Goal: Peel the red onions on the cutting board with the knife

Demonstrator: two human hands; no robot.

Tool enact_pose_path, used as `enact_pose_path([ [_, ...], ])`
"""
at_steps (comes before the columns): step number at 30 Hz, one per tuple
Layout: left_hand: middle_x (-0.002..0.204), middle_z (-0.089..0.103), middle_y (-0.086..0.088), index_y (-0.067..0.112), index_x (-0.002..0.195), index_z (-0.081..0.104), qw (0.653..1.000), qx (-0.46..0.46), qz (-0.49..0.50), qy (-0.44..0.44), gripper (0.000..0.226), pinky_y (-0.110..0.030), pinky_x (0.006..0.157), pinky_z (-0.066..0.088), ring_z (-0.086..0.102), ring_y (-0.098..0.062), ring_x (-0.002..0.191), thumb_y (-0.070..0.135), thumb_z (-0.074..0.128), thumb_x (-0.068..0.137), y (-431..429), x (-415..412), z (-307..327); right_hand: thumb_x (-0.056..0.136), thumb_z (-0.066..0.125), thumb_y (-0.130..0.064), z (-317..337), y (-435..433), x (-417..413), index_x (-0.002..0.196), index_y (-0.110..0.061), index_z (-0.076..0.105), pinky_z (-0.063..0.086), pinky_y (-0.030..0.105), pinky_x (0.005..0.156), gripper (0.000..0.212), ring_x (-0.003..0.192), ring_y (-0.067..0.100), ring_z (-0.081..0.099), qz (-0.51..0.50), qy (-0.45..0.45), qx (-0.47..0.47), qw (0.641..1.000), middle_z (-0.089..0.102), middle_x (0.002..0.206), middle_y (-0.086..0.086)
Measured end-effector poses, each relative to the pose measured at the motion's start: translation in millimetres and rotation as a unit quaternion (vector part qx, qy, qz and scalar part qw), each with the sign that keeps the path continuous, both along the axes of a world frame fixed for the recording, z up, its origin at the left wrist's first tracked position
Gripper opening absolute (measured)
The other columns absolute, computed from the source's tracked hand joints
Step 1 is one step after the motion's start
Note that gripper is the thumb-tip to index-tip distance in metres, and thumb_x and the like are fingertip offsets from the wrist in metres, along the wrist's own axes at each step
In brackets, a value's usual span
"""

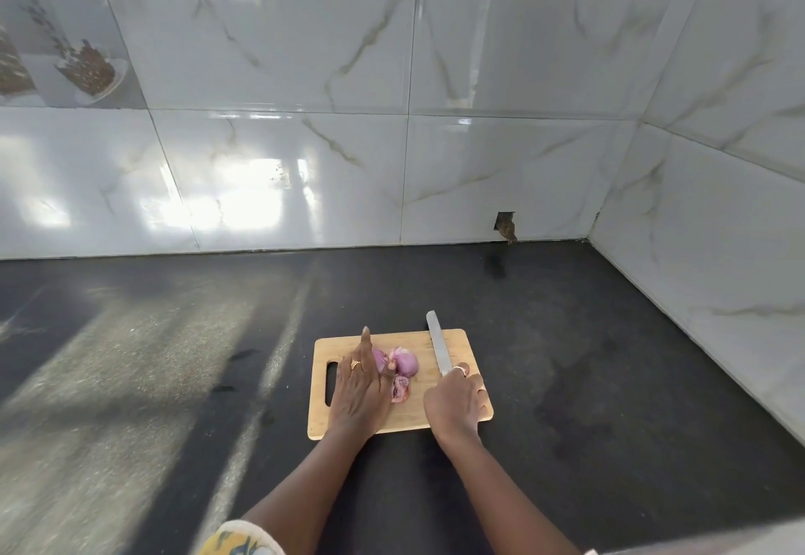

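**Onions waiting at mid-board, knife resting at three o'clock**

The left hand [359, 384] is lying flat, fingers spread, gripping nothing, touching the red onions [398, 365] at the wooden cutting board [453, 343] centre. They are looking light, firm, slippery, with papery skin; pinching the ends seems safest. The right hand [455, 402] is clasping the long steel knife [437, 343] over the dark tabletop [588, 358].

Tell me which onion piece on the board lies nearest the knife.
The round onion at the middle of the board, right of the one under the left hand. It lies closest to the knife.
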State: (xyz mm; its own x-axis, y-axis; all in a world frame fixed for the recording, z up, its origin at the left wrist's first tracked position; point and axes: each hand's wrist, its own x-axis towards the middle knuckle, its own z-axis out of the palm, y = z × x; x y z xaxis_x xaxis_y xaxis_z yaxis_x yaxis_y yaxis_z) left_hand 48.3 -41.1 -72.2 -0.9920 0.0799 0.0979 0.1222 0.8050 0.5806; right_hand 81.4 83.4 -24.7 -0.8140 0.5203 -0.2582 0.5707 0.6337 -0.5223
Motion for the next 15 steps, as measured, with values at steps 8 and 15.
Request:
enact_pose_path([
  [8, 0.152, 0.024, -0.002, 0.016, 0.148, 0.003, 0.998, 0.046, 0.001, -0.037, 0.058, -0.030, 0.116, 0.001, 0.010, -0.014, 0.142, 0.044, 0.012, 0.098, -0.3, 6.7, 16.7, 0.087, 0.048, -0.008, 7.5, 2.0, -0.5, 0.135, -0.006, 0.032, 0.035, 0.041, 0.099, 0.050, 0.120, 0.031, 0.041, -0.002, -0.009, -0.011, 1.000, 0.041, 0.130, 0.014],
  [15, 0.148, 0.034, -0.005, 0.016, 0.143, 0.031, 0.943, 0.320, 0.076, -0.051, 0.049, -0.036, 0.116, 0.017, 0.025, -0.019, 0.138, 0.038, 0.027, 0.099, -13.1, 0.0, 30.2, 0.097, 0.042, -0.021, 26.8, 9.6, -8.7, 0.130, -0.003, 0.043, 0.036, 0.039, 0.098, 0.038, 0.119, 0.032, 0.046, -0.003, 0.060, 0.005, 0.998, 0.049, 0.128, 0.015],
])
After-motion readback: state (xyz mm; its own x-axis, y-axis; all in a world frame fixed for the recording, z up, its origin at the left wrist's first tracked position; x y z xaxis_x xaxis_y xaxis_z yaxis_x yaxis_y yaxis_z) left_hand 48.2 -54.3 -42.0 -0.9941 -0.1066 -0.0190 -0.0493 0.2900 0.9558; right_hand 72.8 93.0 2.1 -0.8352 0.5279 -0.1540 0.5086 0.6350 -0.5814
